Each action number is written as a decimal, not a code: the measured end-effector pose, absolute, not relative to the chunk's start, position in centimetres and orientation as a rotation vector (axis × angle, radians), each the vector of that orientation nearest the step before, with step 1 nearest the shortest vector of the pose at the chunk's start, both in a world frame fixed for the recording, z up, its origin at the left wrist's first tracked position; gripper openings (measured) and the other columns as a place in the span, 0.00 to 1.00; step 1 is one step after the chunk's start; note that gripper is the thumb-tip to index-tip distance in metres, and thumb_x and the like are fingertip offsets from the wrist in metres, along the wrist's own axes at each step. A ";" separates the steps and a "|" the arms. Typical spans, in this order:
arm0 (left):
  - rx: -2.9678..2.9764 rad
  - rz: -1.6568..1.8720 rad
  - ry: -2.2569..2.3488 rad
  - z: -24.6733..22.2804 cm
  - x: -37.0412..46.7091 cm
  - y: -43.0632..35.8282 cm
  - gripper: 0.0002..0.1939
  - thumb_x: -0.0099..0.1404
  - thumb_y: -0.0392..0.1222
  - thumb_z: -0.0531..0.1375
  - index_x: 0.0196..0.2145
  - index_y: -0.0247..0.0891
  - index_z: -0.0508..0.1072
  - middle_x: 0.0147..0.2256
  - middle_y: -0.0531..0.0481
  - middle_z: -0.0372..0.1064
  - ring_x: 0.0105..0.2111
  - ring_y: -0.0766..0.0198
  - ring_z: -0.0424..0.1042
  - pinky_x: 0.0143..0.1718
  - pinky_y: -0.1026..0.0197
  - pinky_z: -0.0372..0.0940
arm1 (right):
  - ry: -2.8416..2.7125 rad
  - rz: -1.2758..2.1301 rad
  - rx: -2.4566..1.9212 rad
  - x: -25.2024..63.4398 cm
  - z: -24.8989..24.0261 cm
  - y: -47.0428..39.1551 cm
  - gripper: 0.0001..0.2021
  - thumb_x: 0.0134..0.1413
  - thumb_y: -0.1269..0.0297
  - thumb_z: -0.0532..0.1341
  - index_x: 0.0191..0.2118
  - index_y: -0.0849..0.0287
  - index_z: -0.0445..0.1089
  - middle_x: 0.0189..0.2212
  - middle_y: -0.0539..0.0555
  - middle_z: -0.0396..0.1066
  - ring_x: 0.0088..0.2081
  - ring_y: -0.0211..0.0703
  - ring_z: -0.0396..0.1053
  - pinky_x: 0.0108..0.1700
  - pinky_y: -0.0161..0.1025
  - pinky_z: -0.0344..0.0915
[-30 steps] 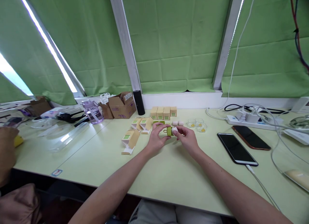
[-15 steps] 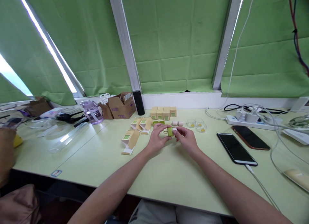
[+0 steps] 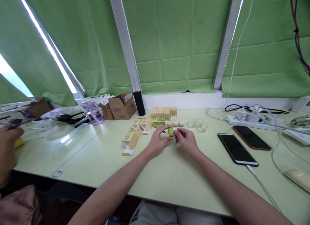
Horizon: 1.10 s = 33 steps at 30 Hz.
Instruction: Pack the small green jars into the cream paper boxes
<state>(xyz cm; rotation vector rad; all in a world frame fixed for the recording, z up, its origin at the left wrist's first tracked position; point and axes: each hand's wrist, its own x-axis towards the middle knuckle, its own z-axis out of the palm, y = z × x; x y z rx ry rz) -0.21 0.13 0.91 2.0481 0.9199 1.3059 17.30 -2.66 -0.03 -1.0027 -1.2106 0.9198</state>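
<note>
My left hand [image 3: 157, 140] is closed round a small green sleeve [image 3: 170, 132] with a thin loop at its left end. In the fingertips of my right hand [image 3: 189, 141] is a small white cylinder [image 3: 175, 130], pressed against the sleeve's right end; how deep it sits I cannot tell. Just behind my hands lie green sleeves [image 3: 159, 123] and a pair of white cylinders [image 3: 178, 123]. Clear round cups [image 3: 199, 124] with yellow bits inside stand to their right. Opened small cartons [image 3: 130, 140] lie left of my left hand.
Closed small cartons [image 3: 163, 113] stand at the back, near a black cylinder [image 3: 139, 103] and a brown cardboard box [image 3: 122, 106]. Two phones [image 3: 238, 149], a power strip [image 3: 254, 121] and cables occupy the right side. At far left is another person's hand [image 3: 11, 134].
My hands stay nearly in place, with the white cylinder still against the green sleeve. At far left, the other person's hand has come up into view.
</note>
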 end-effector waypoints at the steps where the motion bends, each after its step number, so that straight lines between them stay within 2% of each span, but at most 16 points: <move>1: 2.044 1.303 0.918 0.9 -0.2 0.2 0.25 0.57 0.35 0.73 0.53 0.44 0.79 0.53 0.42 0.76 0.54 0.52 0.70 0.53 0.52 0.68 | -1.209 0.920 -1.002 17.3 0.0 -2.7 0.33 0.47 0.33 0.68 0.42 0.63 0.80 0.27 0.54 0.75 0.25 0.41 0.67 0.29 0.41 0.68; 4: 2.019 1.288 0.901 0.9 -0.2 0.2 0.25 0.58 0.35 0.72 0.54 0.43 0.79 0.55 0.42 0.76 0.55 0.52 0.71 0.53 0.52 0.67 | -1.208 0.918 -0.999 17.3 -0.2 -2.6 0.35 0.51 0.36 0.68 0.52 0.62 0.79 0.27 0.52 0.75 0.24 0.41 0.67 0.30 0.41 0.69; 6: 1.995 1.267 0.889 0.9 0.0 0.2 0.24 0.60 0.36 0.71 0.54 0.42 0.78 0.56 0.42 0.75 0.53 0.53 0.72 0.52 0.53 0.68 | -1.216 0.924 -0.990 17.3 -0.3 -2.5 0.34 0.52 0.37 0.68 0.53 0.62 0.78 0.26 0.51 0.74 0.23 0.41 0.67 0.30 0.41 0.69; 10: 1.967 1.221 0.882 0.9 0.3 -0.2 0.24 0.66 0.38 0.67 0.59 0.41 0.74 0.59 0.40 0.71 0.52 0.54 0.72 0.52 0.53 0.69 | -1.197 0.942 -0.976 17.3 -0.7 -2.2 0.32 0.53 0.37 0.68 0.50 0.62 0.78 0.25 0.49 0.73 0.23 0.41 0.69 0.30 0.41 0.70; 13: 2.008 1.220 0.890 0.8 0.7 -0.5 0.27 0.69 0.41 0.64 0.65 0.42 0.69 0.63 0.39 0.65 0.52 0.55 0.72 0.53 0.52 0.70 | -1.169 0.948 -0.959 17.1 -0.8 -2.1 0.31 0.53 0.37 0.69 0.49 0.61 0.77 0.25 0.49 0.73 0.23 0.41 0.70 0.30 0.40 0.70; 16: 2.090 1.237 0.923 0.7 0.9 -0.9 0.31 0.70 0.44 0.64 0.69 0.45 0.64 0.63 0.38 0.60 0.56 0.53 0.69 0.57 0.50 0.69 | -1.149 0.952 -0.935 16.9 -0.7 -2.3 0.30 0.53 0.36 0.69 0.47 0.61 0.76 0.25 0.49 0.73 0.23 0.40 0.70 0.29 0.40 0.70; 19: 2.149 1.261 0.934 0.4 1.0 -1.1 0.31 0.73 0.46 0.61 0.70 0.48 0.62 0.62 0.40 0.61 0.60 0.51 0.67 0.61 0.48 0.67 | -1.124 0.959 -0.930 16.6 -0.4 -2.6 0.30 0.51 0.35 0.69 0.43 0.60 0.75 0.26 0.50 0.74 0.24 0.41 0.70 0.28 0.39 0.71; 26: 2.128 1.288 0.887 0.2 1.2 -1.3 0.26 0.75 0.47 0.58 0.69 0.48 0.62 0.64 0.40 0.60 0.63 0.51 0.65 0.62 0.47 0.67 | -1.101 0.962 -0.978 16.2 -0.1 -3.2 0.30 0.50 0.34 0.70 0.41 0.59 0.73 0.28 0.53 0.77 0.25 0.41 0.71 0.25 0.38 0.72; 33: 1.970 1.306 0.783 0.9 1.2 -1.4 0.22 0.73 0.50 0.62 0.62 0.44 0.70 0.61 0.38 0.64 0.58 0.52 0.69 0.55 0.52 0.72 | -1.206 0.856 -1.024 16.5 0.0 -3.4 0.27 0.56 0.35 0.65 0.38 0.58 0.73 0.29 0.54 0.76 0.27 0.42 0.70 0.26 0.38 0.71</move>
